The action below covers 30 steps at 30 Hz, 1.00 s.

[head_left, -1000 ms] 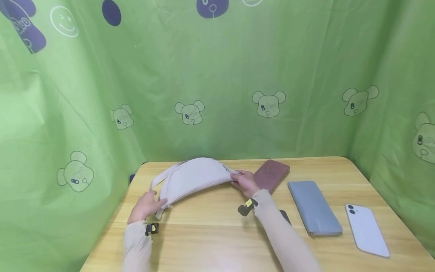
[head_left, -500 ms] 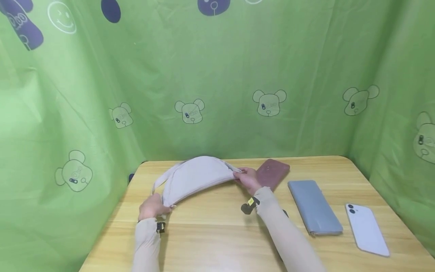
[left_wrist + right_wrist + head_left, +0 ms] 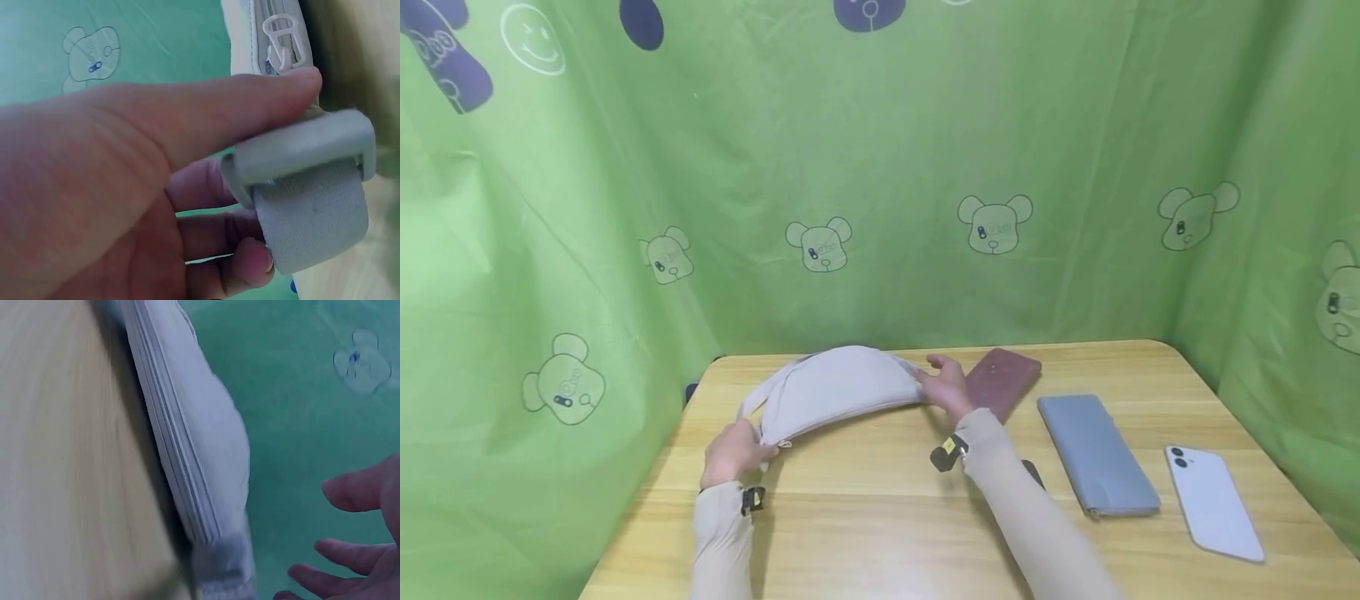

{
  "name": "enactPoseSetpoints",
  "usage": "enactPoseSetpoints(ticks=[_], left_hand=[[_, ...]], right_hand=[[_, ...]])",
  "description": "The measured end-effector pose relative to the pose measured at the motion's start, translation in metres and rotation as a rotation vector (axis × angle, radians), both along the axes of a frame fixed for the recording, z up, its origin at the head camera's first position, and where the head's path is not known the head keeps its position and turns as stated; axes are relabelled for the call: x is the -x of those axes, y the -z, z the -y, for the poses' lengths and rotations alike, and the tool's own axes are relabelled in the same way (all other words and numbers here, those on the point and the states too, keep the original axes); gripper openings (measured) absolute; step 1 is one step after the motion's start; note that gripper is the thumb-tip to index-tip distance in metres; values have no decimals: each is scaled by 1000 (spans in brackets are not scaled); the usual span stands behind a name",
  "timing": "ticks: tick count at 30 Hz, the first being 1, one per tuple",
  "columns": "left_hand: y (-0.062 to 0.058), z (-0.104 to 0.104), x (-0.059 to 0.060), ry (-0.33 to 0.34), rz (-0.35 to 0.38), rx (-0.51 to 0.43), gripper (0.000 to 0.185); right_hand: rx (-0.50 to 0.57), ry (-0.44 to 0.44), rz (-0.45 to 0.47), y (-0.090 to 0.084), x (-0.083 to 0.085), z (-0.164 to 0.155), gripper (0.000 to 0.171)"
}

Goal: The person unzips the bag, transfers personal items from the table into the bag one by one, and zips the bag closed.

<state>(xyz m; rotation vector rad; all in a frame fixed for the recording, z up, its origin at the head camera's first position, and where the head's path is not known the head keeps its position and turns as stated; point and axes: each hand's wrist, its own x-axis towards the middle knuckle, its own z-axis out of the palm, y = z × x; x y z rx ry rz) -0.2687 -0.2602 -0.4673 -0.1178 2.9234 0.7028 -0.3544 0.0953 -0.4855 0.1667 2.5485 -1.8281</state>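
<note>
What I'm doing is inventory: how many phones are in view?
1: the white phone, right of the blue wallet. A dark object partly hidden by the right sleeve may be another.

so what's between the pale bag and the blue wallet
The head view shows the right hand and flat maroon item between the pale bag and blue wallet, plus a dark object partly hidden by the right sleeve.

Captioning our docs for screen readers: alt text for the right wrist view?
A person's right hand, fingers spread, is beside a slanting pale grey fabric bag with a long zipper; a green bear-printed curtain shows between them. Light wood-grain table fills the left.
</note>
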Motion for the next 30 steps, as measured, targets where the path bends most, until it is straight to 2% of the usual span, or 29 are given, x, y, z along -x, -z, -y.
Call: enactPoseSetpoints(ticks=[7,12,19,24,26,30], left_hand=[[-5,-2,-1,5,-11,-1,25],[-7,-6,1,17,-28,-21,27],[-9,-11,1,41,-35,-50,27],[-8,-11,2,40,-16,-69,25],[-8,-11,2,48,-14,-79,25],[-8,-12,2,66,-17,-84,26]], right_hand=[[21,-71,-146,-15,-16,35,39],[41,-137,-188,-17,-30,61,24],[235,-276,-92,-7,-45,89,28],[379,-368,7,9,-55,103,34],[404,-389,21,17,-58,109,34],[359,-400,-5,28,-66,122,31]])
